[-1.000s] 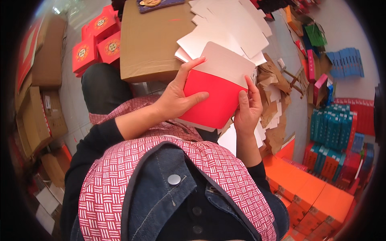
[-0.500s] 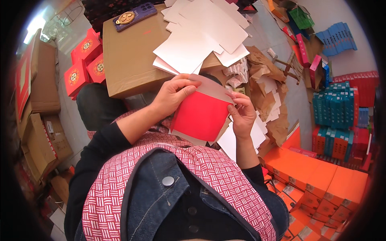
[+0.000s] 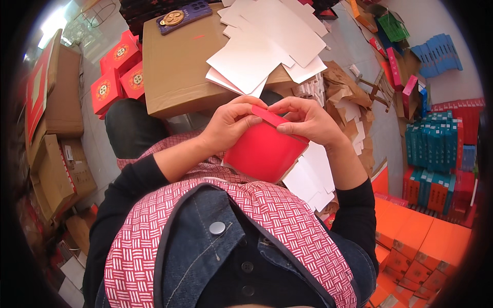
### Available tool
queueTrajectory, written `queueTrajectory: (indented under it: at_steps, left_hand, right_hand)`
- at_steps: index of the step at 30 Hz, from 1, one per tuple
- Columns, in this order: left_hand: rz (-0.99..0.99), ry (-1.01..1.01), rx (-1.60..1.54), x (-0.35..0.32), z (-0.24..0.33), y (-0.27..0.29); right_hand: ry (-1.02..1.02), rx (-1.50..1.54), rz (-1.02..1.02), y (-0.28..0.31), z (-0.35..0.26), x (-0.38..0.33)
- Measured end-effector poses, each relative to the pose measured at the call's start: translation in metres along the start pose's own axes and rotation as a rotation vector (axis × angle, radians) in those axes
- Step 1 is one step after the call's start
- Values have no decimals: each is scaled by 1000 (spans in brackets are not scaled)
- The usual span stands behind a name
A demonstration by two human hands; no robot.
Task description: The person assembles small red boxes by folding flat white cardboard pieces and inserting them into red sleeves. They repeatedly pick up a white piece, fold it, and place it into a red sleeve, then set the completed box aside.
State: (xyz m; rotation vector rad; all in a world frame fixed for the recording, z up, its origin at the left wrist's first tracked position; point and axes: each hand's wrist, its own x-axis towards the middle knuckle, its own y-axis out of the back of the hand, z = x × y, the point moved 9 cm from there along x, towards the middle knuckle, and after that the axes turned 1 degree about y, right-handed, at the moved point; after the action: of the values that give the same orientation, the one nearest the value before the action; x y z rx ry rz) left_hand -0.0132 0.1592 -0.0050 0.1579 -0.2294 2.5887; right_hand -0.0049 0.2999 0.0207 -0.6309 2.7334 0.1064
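in the head view, the left hand (image 3: 231, 123) and right hand (image 3: 306, 120) both pinch the top edge of a red card sheet (image 3: 264, 151), fingers closed on its folded flap, held over the person's lap. just beyond it a brown cardboard box (image 3: 177, 66) carries a stack of white card sheets (image 3: 267, 46), with small red boxes (image 3: 118, 72) to its left and orange boxes (image 3: 426, 241) at the lower right.

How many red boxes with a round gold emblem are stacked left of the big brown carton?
3: one on top, one lower left, one lower right, all bunched beside the brown carton. More may be hidden underneath.
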Motion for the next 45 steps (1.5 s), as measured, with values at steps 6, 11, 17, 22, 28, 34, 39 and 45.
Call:
queueTrajectory:
  at_steps: [6, 11, 17, 22, 28, 34, 39, 45]
  left_hand:
    - [7, 65, -273, -4, -14, 0]
    - [5, 37, -262, -5, -14, -1]
    - [3, -43, -212, -8, -15, -3]
    - [58, -117, 146, -5, -11, 1]
    - [82, -12, -16, -6, -23, 5]
    - [-16, -244, 564, -3, 16, -20]
    - [-124, -316, 937, 13, 25, -60]
    - [-211, -279, 866, 30, 21, -92]
  right_hand:
    - [83, -164, 47, 15, 11, 2]
    - [341, -375, 41, 9, -3, -1]
    - [429, -451, 17, -2, -8, 0]
    - [320, -486, 76, -7, -4, 4]
    - [345, 358, 420, 61, 34, -29]
    - [157, 525, 419, 39, 87, -50]
    - [75, 532, 467, 38, 89, -49]
    - [41, 451, 535, 35, 82, -47]
